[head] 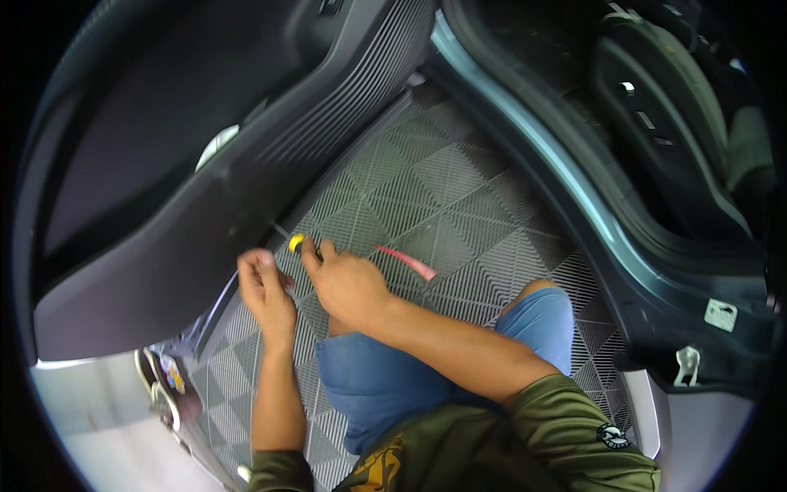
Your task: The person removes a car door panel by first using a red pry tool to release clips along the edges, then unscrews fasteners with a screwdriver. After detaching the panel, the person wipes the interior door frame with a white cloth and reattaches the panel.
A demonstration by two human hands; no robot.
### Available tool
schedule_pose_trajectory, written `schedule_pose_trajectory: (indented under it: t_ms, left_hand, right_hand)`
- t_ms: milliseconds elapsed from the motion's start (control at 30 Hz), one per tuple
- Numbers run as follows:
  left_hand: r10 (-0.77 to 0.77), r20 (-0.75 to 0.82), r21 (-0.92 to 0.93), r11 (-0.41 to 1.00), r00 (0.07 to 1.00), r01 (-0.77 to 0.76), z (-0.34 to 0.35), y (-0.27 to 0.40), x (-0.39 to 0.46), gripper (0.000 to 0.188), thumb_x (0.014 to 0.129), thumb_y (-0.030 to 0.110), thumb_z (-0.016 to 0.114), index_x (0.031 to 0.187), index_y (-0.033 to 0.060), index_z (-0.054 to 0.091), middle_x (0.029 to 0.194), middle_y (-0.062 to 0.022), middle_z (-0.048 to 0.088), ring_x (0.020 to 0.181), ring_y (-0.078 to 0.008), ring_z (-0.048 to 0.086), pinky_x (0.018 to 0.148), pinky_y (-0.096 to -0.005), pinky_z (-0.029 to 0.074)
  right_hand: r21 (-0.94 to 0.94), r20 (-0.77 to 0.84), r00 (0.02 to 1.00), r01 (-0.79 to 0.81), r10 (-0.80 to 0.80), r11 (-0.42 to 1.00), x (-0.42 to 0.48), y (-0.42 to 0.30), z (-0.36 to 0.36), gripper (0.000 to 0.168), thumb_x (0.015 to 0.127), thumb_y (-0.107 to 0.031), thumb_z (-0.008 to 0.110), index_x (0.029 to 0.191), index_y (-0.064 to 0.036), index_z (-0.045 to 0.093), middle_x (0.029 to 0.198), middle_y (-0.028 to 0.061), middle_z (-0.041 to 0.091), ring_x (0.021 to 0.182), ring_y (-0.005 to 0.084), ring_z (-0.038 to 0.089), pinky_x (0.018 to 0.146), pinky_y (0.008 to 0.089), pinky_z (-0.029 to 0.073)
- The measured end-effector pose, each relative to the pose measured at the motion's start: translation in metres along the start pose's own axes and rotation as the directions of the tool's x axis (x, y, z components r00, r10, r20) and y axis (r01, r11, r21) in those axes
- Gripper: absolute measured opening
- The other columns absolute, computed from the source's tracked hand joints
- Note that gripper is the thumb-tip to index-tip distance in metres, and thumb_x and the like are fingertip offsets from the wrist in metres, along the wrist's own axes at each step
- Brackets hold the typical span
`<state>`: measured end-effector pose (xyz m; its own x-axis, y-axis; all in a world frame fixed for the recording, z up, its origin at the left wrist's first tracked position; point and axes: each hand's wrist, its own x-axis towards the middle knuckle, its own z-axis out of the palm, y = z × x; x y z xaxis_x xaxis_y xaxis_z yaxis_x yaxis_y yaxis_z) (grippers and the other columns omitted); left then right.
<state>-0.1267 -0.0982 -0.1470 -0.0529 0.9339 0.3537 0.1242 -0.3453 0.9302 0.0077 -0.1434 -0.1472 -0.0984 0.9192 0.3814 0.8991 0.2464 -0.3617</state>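
Observation:
My right hand (pixel 344 280) is closed around the yellow-and-black handle of a screwdriver (pixel 297 242). Its thin metal shaft points up and left at the lower part of a dark car door's inner trim panel (pixel 178 227); whether the tip touches the panel I cannot tell. Just left of the handle, my left hand (pixel 264 283) is raised near the panel's lower edge with its fingers bent; its fingertips are blurred, and whether something small is between them cannot be made out. A red tapered plastic trim tool (pixel 409 262) lies on the tiled grating floor, right of my right hand.
The blue-grey car body's door sill (pixel 572 178) curves down the right side, with a metal door striker (pixel 687 366) at its lower end. Sandals (pixel 161 387) are at the lower left, beyond the door. My bent knees are above the grating floor (pixel 455 178).

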Motion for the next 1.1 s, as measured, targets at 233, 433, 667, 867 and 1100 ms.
schedule_pose_trajectory:
  t_ms: [233,433,667,867,1100]
  left_hand:
    - [-0.216,0.422,-0.853,0.235,0.880,0.467,0.015,-0.088,0.066,0.019,0.093,0.019,0.055,0.103,0.0031,0.055,0.097,-0.0080,0.056,0.081,-0.0204,0.050,0.073,-0.0323,0.046]
    - [-0.082,0.670,-0.736,-0.204,0.738,0.645,-0.012,-0.149,0.087,0.016,0.093,0.010,0.049,0.098,-0.0033,0.056,0.096,-0.0131,0.053,0.088,-0.0223,0.046,0.080,-0.0374,0.045]
    - [-0.131,0.518,-0.849,-0.200,0.845,0.490,0.003,-0.144,0.095,0.013,0.090,0.012,0.053,0.094,0.0008,0.057,0.091,-0.0088,0.054,0.084,-0.0197,0.044,0.073,-0.0369,0.035]
    - [-0.253,0.537,-0.844,-0.167,0.805,0.510,-0.010,-0.129,0.095,0.013,0.090,0.005,0.051,0.098,-0.0030,0.056,0.095,-0.0125,0.054,0.093,-0.0236,0.046,0.083,-0.0409,0.037]
    - [-0.237,0.559,-0.812,-0.347,0.794,0.468,-0.020,-0.133,0.099,0.006,0.088,0.000,0.045,0.092,-0.0021,0.049,0.089,-0.0104,0.042,0.087,-0.0215,0.037,0.077,-0.0376,0.032]
  right_hand:
    - [0.213,0.222,0.957,-0.235,0.187,0.949,0.007,-0.004,0.001,0.039,0.083,-0.007,0.056,0.119,0.003,0.046,0.098,0.0234,0.057,0.074,0.0383,0.067,0.059,0.0438,0.056]
    - [0.227,0.253,0.944,-0.271,0.212,0.935,0.012,-0.011,0.004,0.040,0.080,-0.007,0.059,0.117,0.004,0.046,0.107,0.0286,0.056,0.088,0.0418,0.066,0.067,0.0468,0.056]
    - [0.613,0.713,0.698,-0.567,0.076,-0.550,-0.023,0.013,0.037,0.033,0.095,-0.039,0.053,0.097,-0.006,0.057,0.072,0.0066,0.058,0.052,0.0134,0.051,0.045,0.0309,0.042]
    - [0.466,0.143,0.905,-0.418,0.400,0.780,-0.026,-0.011,0.025,0.036,0.088,-0.022,0.061,0.114,0.001,0.052,0.091,0.0191,0.061,0.082,0.0334,0.066,0.068,0.0478,0.052]
    - [0.896,0.386,0.849,-0.438,0.361,0.073,-0.024,-0.001,0.023,0.038,0.094,-0.024,0.057,0.121,0.001,0.052,0.088,0.0124,0.059,0.063,0.0199,0.057,0.052,0.0325,0.048]
